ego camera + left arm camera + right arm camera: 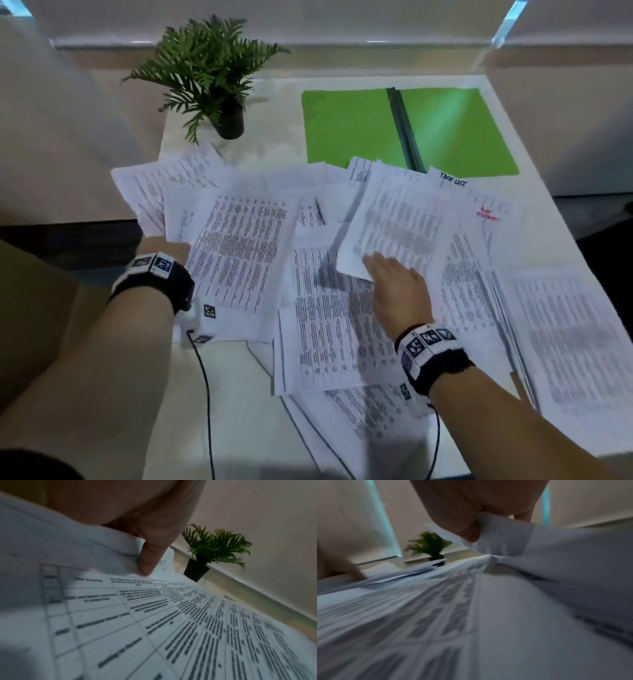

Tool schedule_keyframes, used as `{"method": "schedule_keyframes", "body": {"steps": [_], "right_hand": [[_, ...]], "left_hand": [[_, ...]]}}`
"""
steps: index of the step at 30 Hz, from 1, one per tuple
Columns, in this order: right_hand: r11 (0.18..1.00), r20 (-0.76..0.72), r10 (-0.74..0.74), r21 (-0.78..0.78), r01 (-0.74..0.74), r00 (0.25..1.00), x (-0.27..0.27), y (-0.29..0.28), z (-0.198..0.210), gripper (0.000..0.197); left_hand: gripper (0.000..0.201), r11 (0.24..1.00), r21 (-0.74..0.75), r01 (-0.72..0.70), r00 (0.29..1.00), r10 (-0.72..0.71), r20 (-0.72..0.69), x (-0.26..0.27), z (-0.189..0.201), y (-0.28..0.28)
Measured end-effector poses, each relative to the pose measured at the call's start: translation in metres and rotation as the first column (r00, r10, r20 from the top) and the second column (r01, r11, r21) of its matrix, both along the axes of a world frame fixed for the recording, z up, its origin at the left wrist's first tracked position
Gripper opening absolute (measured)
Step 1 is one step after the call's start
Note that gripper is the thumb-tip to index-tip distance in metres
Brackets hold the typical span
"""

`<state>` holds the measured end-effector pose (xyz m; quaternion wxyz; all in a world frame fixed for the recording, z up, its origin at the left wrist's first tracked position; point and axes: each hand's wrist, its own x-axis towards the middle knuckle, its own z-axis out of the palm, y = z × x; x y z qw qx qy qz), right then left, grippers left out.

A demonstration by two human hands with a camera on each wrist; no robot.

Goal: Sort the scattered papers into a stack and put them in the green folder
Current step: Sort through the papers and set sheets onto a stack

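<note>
Several printed papers (pixel 329 308) lie scattered and overlapping across the white table. The green folder (pixel 349 126) lies open flat at the back right, its near edge partly under the sheets. My left hand (pixel 168 250) pinches the left edge of a few fanned sheets (pixel 239 253); in the left wrist view its thumb (pixel 150 559) presses on top of them. My right hand (pixel 394 284) holds the near corner of a lifted sheet (pixel 400 219) at the middle; in the right wrist view the thumb (pixel 467 528) pinches that paper (pixel 505 536).
A small potted fern (pixel 215 72) stands at the back left of the table (pixel 274 438), just beyond the papers. Black cables (pixel 205 394) run from both wrist cameras over the near edge. A beige surface (pixel 41 308) lies left of the table.
</note>
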<state>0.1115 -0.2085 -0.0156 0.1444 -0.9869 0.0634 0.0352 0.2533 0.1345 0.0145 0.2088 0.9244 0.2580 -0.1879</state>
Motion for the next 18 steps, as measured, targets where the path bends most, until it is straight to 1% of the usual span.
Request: {"method": "schedule_keyframes", "body": {"steps": [1,2,3,4,5,6,7,8,9,10,11,12,13,14,16,18], "right_hand": [[0.996,0.037,0.085,0.010,-0.086,0.996,-0.007,0.011,0.002,0.049],[0.986,0.073,0.167,0.018,-0.168,0.983,-0.016,0.022,0.006,0.042],[0.971,0.098,0.235,0.016,-0.237,0.967,-0.024,0.032,0.010,0.041],[0.957,0.100,0.286,0.015,-0.289,0.953,-0.031,0.039,0.012,0.047],[0.952,0.097,0.300,0.024,-0.304,0.949,-0.034,0.042,0.015,0.051],[0.963,0.114,0.263,0.033,-0.268,0.958,-0.034,0.040,0.017,0.049],[0.984,0.131,0.168,0.036,-0.174,0.977,-0.031,0.033,0.016,0.044],[0.999,0.134,0.026,0.036,-0.031,0.991,-0.025,0.023,0.013,0.040],[0.990,0.106,-0.136,0.042,0.132,0.985,-0.018,0.012,0.011,0.042],[0.958,0.030,-0.284,0.058,0.282,0.958,-0.011,0.001,0.009,0.051],[0.910,-0.076,-0.399,0.091,0.404,0.914,-0.004,-0.009,0.007,0.062],[0.863,-0.194,-0.459,0.135,0.487,0.867,0.003,-0.017,0.003,0.070],[0.827,-0.288,-0.470,0.187,0.530,0.834,0.009,-0.020,0.000,0.075],[0.799,-0.351,-0.453,0.248,0.548,0.819,0.014,-0.021,-0.002,0.075],[0.761,-0.434,-0.405,0.328,0.560,0.805,0.020,-0.014,-0.007,0.067],[0.786,-0.496,-0.360,0.296,0.543,0.790,0.021,-0.003,-0.010,0.054]], "left_hand": [[0.030,0.999,-0.012,-0.040,0.996,0.041,0.085,0.001,0.000,-0.001],[0.027,0.994,-0.033,-0.105,0.977,0.109,0.182,0.001,0.002,-0.003],[0.028,0.985,-0.083,-0.148,0.947,0.166,0.276,0.001,0.002,-0.005],[0.028,0.981,-0.109,-0.162,0.920,0.190,0.344,-0.001,0.006,-0.007],[0.029,0.984,-0.105,-0.146,0.897,0.176,0.405,-0.005,0.011,-0.009],[0.034,0.983,-0.106,-0.147,0.873,0.180,0.453,-0.011,0.017,-0.011],[0.046,0.982,-0.113,-0.154,0.850,0.190,0.492,-0.016,0.023,-0.011],[0.059,0.984,-0.095,-0.152,0.843,0.179,0.507,-0.023,0.031,-0.011],[0.067,0.990,-0.049,-0.134,0.850,0.140,0.507,-0.029,0.039,-0.011],[0.069,0.994,-0.004,-0.111,0.855,0.097,0.509,-0.034,0.048,-0.012],[0.064,0.996,0.033,-0.081,0.855,0.053,0.516,-0.040,0.055,-0.012],[0.054,0.997,0.071,-0.040,0.842,-0.005,0.539,-0.046,0.062,-0.012],[0.041,0.992,0.125,0.002,0.821,-0.073,0.566,-0.052,0.067,-0.012],[0.031,0.986,0.165,0.035,0.797,-0.127,0.591,-0.059,0.072,-0.013],[0.025,0.977,0.205,0.059,0.756,-0.178,0.630,-0.075,0.080,-0.013],[0.024,0.972,0.229,0.052,0.740,-0.192,0.645,-0.089,0.092,-0.015]]}}
